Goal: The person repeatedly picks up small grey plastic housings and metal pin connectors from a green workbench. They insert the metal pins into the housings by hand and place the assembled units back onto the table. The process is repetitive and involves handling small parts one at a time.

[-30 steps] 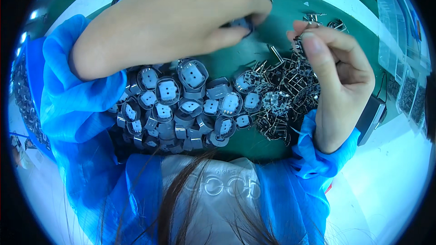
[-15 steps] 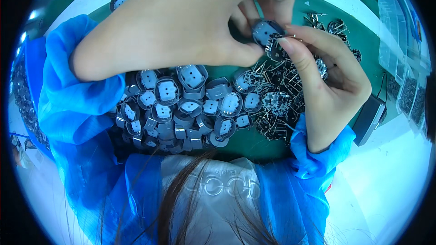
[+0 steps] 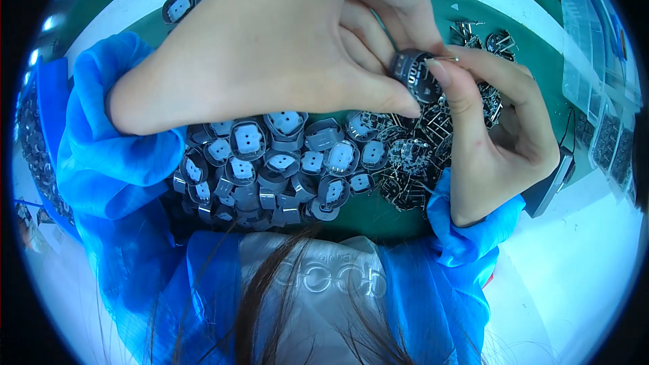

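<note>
"When peeking down at both hands, what to see?"

"See the left hand half curled around a dark round cup, with thumb low and fingers up high. See the right hand too, with thumb and pointing finger pinched close on a small round circuit board, and the other fingers loosely bent."

"Up to which bit now?"

"Fitting the board onto the cup's mouth, by the look of it. Held up over the worktop, right where both hands meet. Hard to tell if pushed in or just resting there."

"And next, needing what?"

"Probably lining up the edges, then giving a soft push while keeping the cup steady. Best to go gently near the thin metal legs: maybe easy to bend."

"What else around?"

"Look lower left for a big heap of grey cups with pale middles. Look between those and the right hand for a spiky heap of circuit boards. Far right, find clear plastic bins and a black box."

"Anything in the way?"

"Mostly fingers, hiding the cup's rim. Also spiky bits close below, maybe likely to snag."
</note>
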A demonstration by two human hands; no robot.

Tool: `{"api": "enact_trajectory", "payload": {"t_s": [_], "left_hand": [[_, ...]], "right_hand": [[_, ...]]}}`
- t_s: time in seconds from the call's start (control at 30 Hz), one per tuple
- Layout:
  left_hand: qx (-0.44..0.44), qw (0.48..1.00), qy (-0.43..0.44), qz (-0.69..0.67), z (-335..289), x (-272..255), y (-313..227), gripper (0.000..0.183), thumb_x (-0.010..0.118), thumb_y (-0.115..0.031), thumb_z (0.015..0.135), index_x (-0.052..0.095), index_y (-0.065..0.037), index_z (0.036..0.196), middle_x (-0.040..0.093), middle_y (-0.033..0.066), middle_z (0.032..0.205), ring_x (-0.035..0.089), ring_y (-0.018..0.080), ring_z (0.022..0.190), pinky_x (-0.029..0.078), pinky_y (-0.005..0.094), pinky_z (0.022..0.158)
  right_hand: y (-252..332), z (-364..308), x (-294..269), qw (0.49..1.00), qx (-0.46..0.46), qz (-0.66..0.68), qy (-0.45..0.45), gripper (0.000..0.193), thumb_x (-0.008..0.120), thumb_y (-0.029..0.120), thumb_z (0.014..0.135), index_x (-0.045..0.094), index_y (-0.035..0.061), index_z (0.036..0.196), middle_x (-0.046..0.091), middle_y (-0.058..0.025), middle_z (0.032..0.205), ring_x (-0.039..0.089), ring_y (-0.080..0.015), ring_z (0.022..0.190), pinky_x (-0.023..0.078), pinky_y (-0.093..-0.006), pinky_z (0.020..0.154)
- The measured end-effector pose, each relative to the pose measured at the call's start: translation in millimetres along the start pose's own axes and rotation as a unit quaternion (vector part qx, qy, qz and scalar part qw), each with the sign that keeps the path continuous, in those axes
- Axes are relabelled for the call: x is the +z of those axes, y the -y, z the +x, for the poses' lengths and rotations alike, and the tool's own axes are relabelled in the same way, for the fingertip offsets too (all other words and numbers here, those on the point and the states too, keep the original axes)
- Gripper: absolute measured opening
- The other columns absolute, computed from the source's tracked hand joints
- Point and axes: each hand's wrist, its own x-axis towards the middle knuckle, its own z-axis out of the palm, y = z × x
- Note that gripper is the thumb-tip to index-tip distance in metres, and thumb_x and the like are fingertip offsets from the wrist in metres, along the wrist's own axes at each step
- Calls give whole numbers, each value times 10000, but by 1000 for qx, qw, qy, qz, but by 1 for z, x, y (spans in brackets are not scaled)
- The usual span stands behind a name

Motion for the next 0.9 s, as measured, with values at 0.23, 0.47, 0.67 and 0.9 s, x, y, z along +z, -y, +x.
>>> {"api": "enact_trajectory", "payload": {"t_s": [0.23,0.47,0.67,0.9], "left_hand": [[10,989,-133,-65,-1,27,12,349,775,115,734,663,75,1063,716,170,999,715,181,920,599,285,830],[-89,981,-62,-162,7,10,-9,300,715,-24,857,654,60,1138,692,195,1037,692,218,972,578,349,916],[2,979,-65,-195,-9,4,4,286,711,-18,841,669,59,1113,707,203,968,716,230,908,602,349,892],[47,993,-51,-95,-5,5,12,229,687,-12,840,684,43,1063,712,153,918,705,180,813,602,315,822]], "right_hand": [[-1,-1,4,986,-118,-113,-41,224,767,-118,719,707,-7,904,724,-113,878,647,-212,748,503,-309,745],[-1,7,-7,965,-176,-196,12,255,761,-116,703,713,-23,935,695,-138,973,644,-233,810,512,-324,748],[7,7,13,986,69,148,38,314,626,-48,895,593,-77,1205,644,-141,1154,626,-198,1012,488,-307,898],[8,0,9,965,160,189,87,290,583,-9,959,552,-87,1236,661,-119,1086,614,-154,1032,463,-278,936]]}}
